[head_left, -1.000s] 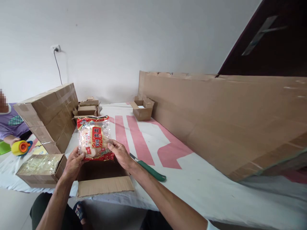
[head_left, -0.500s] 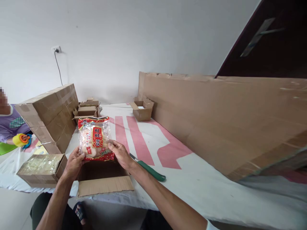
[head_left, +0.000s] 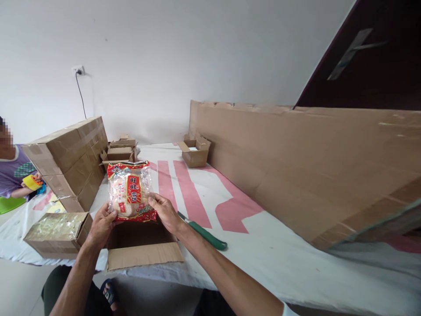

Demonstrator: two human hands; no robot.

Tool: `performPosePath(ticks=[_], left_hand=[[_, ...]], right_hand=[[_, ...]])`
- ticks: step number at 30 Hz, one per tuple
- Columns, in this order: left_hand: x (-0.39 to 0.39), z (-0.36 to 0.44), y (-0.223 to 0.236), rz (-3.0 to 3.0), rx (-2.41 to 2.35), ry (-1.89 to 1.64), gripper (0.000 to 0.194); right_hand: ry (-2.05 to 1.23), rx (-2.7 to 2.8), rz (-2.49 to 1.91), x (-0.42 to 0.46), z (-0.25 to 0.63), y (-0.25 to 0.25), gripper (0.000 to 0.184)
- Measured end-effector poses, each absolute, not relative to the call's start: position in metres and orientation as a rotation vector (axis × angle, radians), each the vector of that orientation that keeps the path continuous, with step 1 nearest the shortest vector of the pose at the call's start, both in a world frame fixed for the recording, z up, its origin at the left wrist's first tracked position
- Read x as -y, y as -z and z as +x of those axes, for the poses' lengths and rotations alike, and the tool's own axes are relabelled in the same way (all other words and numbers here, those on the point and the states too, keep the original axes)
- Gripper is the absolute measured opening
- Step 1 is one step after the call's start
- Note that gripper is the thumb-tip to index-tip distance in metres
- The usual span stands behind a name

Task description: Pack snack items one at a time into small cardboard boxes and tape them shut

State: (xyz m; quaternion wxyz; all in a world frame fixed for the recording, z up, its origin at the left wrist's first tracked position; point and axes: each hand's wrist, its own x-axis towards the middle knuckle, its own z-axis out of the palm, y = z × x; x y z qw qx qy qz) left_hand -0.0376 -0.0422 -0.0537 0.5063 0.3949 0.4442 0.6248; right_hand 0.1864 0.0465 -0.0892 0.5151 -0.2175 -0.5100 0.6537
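Both my hands hold a red and clear bag of rice crackers point(head_left: 130, 190) upright above an open cardboard box point(head_left: 141, 245) at the table's near edge. My left hand point(head_left: 101, 224) grips the bag's lower left corner. My right hand point(head_left: 164, 210) pinches its lower right edge. The box's inside looks dark and its near flap hangs open toward me.
A green-handled knife point(head_left: 204, 231) lies right of the box. A box of clear packets point(head_left: 55, 233) sits to the left, taped cartons point(head_left: 70, 160) behind it. Small open boxes point(head_left: 195, 151) stand farther back. Long cardboard sheets point(head_left: 305, 162) line the right. Another person point(head_left: 15, 175) holds a yellow tape dispenser at far left.
My hands and the bag have stayed almost still. The person at the left has raised the yellow tape dispenser and drawn it toward their body.
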Motion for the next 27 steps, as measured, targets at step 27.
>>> performPosePath(ticks=[27], left_hand=[[0.0464, -0.0298, 0.0455, 0.946, -1.095, -1.532, 0.069]], right_hand=[[-1.548, 1.242, -0.523, -0.0440, 0.1874, 0.0850, 0.052]])
